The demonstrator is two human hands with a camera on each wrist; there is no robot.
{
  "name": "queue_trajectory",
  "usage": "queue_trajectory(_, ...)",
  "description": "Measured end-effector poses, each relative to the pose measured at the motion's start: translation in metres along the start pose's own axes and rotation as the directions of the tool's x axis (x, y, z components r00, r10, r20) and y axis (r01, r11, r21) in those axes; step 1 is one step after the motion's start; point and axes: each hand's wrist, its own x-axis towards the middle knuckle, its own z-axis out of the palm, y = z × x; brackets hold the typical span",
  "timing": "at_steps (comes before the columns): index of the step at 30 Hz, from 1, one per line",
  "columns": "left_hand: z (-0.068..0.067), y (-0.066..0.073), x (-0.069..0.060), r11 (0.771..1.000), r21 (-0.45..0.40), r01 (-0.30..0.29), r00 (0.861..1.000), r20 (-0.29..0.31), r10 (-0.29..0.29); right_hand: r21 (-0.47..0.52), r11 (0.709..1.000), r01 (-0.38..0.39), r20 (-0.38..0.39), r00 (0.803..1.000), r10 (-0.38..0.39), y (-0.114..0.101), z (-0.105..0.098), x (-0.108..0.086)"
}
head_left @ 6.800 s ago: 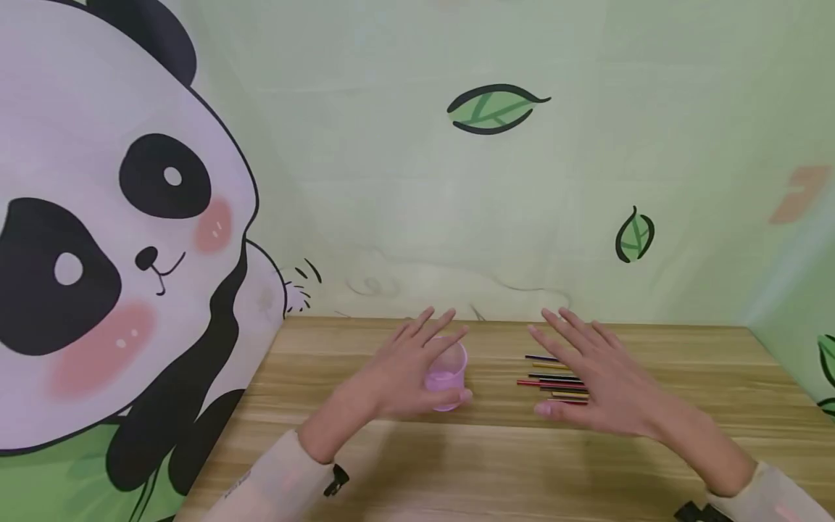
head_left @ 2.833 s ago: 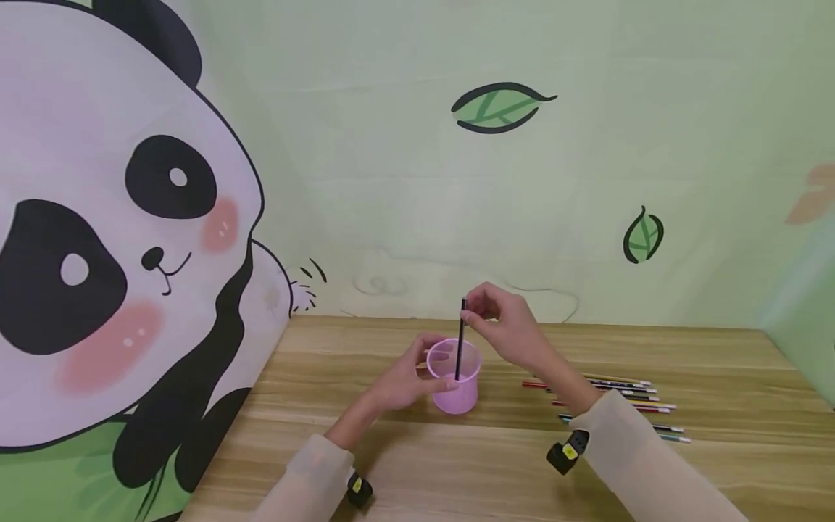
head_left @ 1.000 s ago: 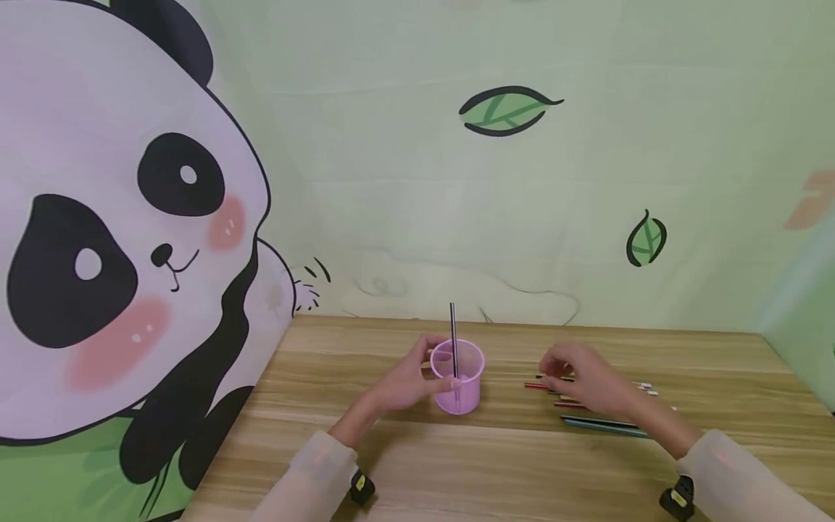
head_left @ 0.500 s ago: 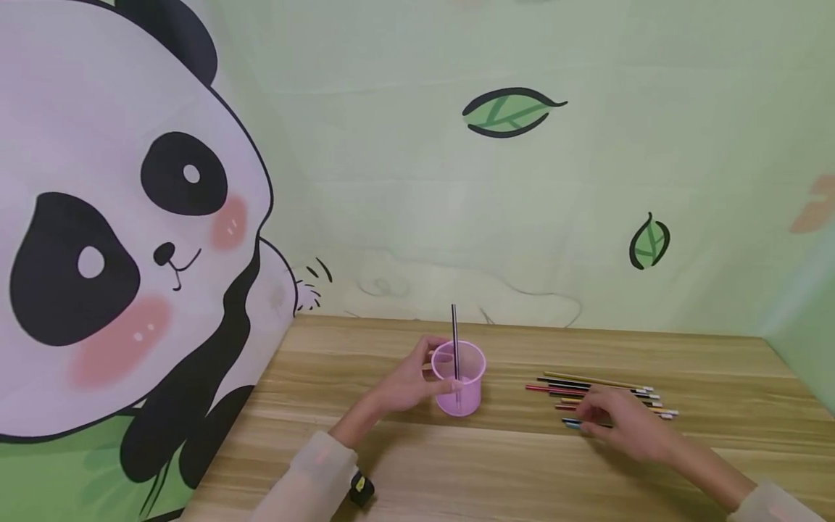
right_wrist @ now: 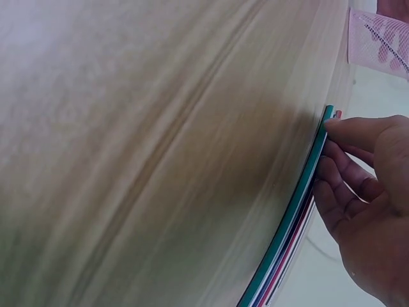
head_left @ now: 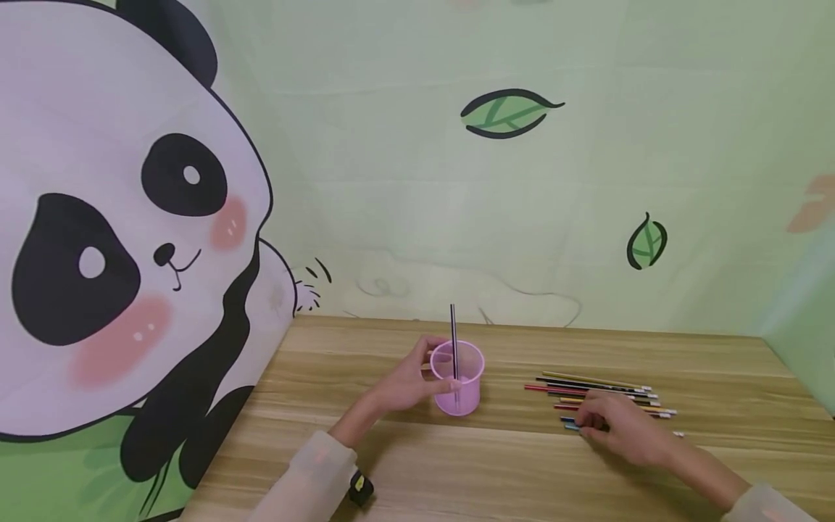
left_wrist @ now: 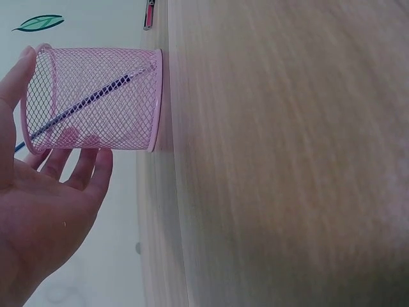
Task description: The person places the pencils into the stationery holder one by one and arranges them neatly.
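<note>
My left hand [head_left: 406, 383] holds a pink mesh cup [head_left: 466, 400] upright on the table, thumb at the near side and fingers round the far side. One dark striped pencil [head_left: 453, 326] leans in the cup; the left wrist view shows this pencil [left_wrist: 96, 97] slanting behind the mesh. On the right, my right hand [head_left: 626, 429] has curled fingers at the nearest of several pencils. In the right wrist view, its thumb and fingers pinch a teal pencil [right_wrist: 299, 195] near one end, with blue and red ones close beside it. Its middle is covered by the hand in the head view.
Several pencils [head_left: 590, 380], black, red and yellow, lie roughly parallel behind my right hand. The wooden table [head_left: 496, 464] ends at a pale green wall cloth [head_left: 391, 217] with a printed panda [head_left: 85, 109] at left and leaves.
One pencil now stands in the cup, unlike in the earliest view. My right hand has gone from the cup to the near edge of the pencils; my left hand stays at the cup.
</note>
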Motion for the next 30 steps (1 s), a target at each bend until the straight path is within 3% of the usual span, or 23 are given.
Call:
queue_trajectory(15,-0.0014,0.0014,-0.0005,1.000,0.009,0.005,1.000,0.011,-0.006,-0.033,0.996,0.077,0.012,0.997,-0.077,0.0019,0.0023,0.0043)
queue_trajectory(22,0.0000,0.0021,-0.0005,1.000,0.001,0.004,1.000,0.007,-0.004,-0.066,0.990,0.124,-0.020,0.992,-0.125,0.0011,0.0033,0.0049)
queue_trajectory(27,0.0003,0.0026,-0.0008,1.000,0.001,0.005,1.000,0.004,-0.005,-0.081,0.988,0.130,-0.048,0.990,-0.134,-0.0008,0.0023,0.0052)
queue_trajectory(30,0.0000,0.0035,-0.0011,1.000,-0.007,0.002,1.000,0.004,-0.002,-0.041,0.992,0.116,-0.043,0.992,-0.117,-0.0038,-0.0028,0.0075)
